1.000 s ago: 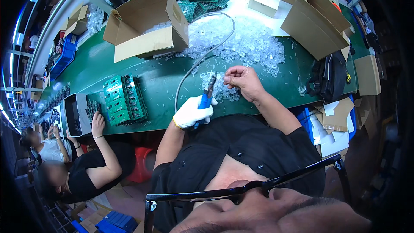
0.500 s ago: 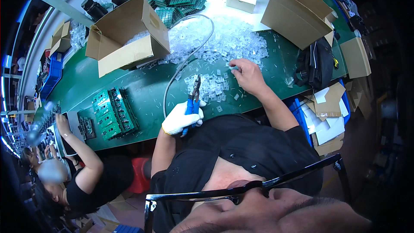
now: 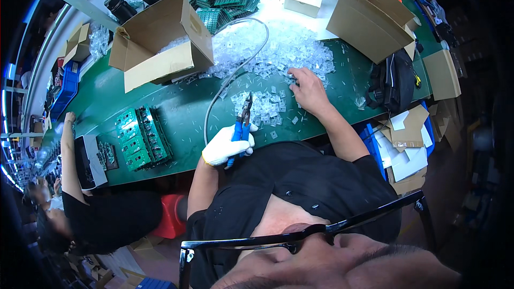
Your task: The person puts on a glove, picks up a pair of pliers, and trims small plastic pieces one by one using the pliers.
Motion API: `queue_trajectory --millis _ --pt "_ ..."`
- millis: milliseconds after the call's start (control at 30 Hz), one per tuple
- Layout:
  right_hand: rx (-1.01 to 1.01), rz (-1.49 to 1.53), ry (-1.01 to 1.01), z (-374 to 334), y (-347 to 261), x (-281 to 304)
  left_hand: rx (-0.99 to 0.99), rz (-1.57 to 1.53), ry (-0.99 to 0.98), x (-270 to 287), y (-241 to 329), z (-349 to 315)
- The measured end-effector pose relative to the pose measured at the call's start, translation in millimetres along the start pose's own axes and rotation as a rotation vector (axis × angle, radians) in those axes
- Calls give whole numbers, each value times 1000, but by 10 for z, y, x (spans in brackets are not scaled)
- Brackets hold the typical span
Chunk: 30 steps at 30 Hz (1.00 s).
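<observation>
In a white glove, my left hand (image 3: 226, 146) is closed round the blue handles of a pair of cutting pliers (image 3: 244, 120). Their dark jaws point away from me, over a small heap of clear plastic pieces (image 3: 267, 108). My bare right hand (image 3: 309, 90) is at the near edge of a much larger pile of clear plastic pieces (image 3: 284, 48). Its thumb and forefinger are bent together at a small pale bit, too small to make out. A grey cable (image 3: 210, 108) loops over the large pile and runs down beside my gloved hand.
Stacked green circuit boards (image 3: 142, 138) stand left. Open cardboard boxes are at back left (image 3: 158, 72) and right (image 3: 369, 21), with a white box (image 3: 303, 1) between. A black bag (image 3: 394, 79) lies at the right. A co-worker's arm (image 3: 68, 152) reaches over the table's left end.
My right hand has moved slightly away from me, up to the large pile's edge. My left hand keeps the pliers nearly still. The co-worker's arm has stretched farther over the table.
</observation>
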State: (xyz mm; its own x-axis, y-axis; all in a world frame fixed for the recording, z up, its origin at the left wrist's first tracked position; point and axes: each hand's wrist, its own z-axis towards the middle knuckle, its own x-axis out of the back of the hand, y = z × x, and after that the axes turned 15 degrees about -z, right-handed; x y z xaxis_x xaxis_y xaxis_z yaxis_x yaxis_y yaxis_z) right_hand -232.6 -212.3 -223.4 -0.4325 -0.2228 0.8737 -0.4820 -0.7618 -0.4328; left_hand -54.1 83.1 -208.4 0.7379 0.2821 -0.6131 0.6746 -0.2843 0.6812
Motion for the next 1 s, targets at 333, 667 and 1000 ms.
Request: queue_trajectory --millis 333,667,1000 --pt "-109 219 -71 7 67 0 -13 1 9 -60 23 -13" --pt "-351 1372 -459 35 -227 -149 7 8 13 -76 47 0" --pt "-311 1509 -441 -5 -579 -259 38 6 26 -109 71 -29"
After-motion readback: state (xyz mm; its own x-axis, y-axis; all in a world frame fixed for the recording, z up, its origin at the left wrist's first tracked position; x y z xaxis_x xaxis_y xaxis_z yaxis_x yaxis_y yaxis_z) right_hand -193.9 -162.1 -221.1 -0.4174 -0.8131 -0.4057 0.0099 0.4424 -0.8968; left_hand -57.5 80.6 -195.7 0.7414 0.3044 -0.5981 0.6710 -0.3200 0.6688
